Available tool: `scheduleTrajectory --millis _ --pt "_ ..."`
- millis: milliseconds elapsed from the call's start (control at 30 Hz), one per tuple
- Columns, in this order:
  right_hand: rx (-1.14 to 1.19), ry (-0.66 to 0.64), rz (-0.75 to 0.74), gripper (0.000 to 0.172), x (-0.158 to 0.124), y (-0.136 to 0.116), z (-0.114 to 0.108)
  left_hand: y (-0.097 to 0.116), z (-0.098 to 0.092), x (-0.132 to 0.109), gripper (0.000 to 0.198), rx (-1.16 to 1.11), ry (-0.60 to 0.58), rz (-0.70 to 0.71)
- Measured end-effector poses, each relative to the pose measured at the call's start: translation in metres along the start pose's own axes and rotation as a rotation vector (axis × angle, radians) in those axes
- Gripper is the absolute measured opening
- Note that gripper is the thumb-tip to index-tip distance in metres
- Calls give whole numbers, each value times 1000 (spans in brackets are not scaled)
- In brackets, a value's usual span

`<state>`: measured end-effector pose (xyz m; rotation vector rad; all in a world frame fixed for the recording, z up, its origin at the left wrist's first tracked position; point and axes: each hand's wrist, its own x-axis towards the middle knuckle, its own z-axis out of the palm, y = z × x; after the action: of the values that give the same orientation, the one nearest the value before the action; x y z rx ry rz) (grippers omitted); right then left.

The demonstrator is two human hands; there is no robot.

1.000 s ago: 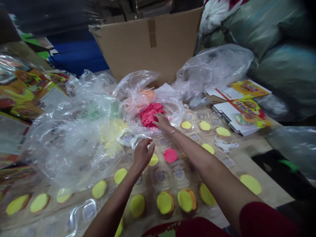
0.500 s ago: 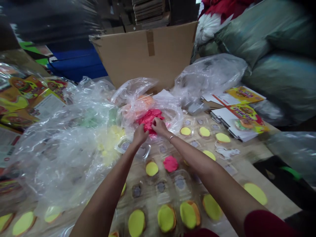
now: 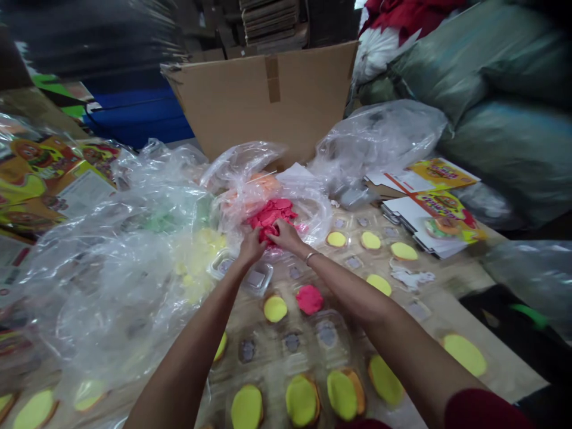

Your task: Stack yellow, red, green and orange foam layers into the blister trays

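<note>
A pile of soft-looking pink pieces (image 3: 277, 210) lies in an opened clear plastic bag (image 3: 315, 208). My left hand (image 3: 252, 245) and my right hand (image 3: 286, 237) meet at the near edge of the pile, fingers closed on one of the pink pieces, which my fingers partly hide. Below them, a single pink frilly-edged disc (image 3: 309, 299) lies beside a yellow-topped round piece (image 3: 275, 308). Two clear plastic trays (image 3: 259, 279) sit just left of and under my left wrist.
Large clear bags (image 3: 107, 286) with green and yellow pieces cover the left. A cardboard box (image 3: 308, 101) stands behind. Rows of yellow-topped orange rounds (image 3: 302, 400) fill the front. Printed cartons (image 3: 440, 205) and a clipboard (image 3: 415, 226) lie right, near stacked sacks (image 3: 513, 143).
My right hand has come down slightly and sits closer to my left hand at the pink pieces. The other things stay where they were.
</note>
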<state>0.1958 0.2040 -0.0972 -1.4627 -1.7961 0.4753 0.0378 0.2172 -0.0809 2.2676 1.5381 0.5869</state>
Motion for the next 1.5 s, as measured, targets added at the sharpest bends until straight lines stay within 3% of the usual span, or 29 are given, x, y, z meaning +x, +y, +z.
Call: scheduleTrajectory --millis 133,333,467,633,767,967,1133,1267,1367,1500 --pt "-105 -32 -163 6 -3 -4 2 -2 2 -1 42 -19 -4 6" --pt "-70 -28 122 14 -1 -9 6 -3 3 -1 42 -42 -9 2" --pt "-140 -62 -94 4 2 -10 8 -3 1 0 40 -49 -10 4" --pt "45 -4 103 5 0 -5 6 -4 0 -1 43 -53 -13 4" --pt "140 -41 76 3 -2 -2 2 -5 0 -1 44 -52 -10 6" --pt "590 -12 290 13 -11 11 -5 -6 -4 0 47 -67 -57 16" --pt "237 -10 270 28 -9 3 -4 -4 -4 -1 41 -77 -48 19" --pt "-63 -57 176 12 -5 -12 1 -4 -4 -3 40 -89 -31 17" --pt "-129 -85 79 14 -7 -14 3 -5 -4 -4 37 -102 -28 11" --pt "-72 -119 92 18 -14 -6 4 -5 -4 -4 39 -128 -30 3"
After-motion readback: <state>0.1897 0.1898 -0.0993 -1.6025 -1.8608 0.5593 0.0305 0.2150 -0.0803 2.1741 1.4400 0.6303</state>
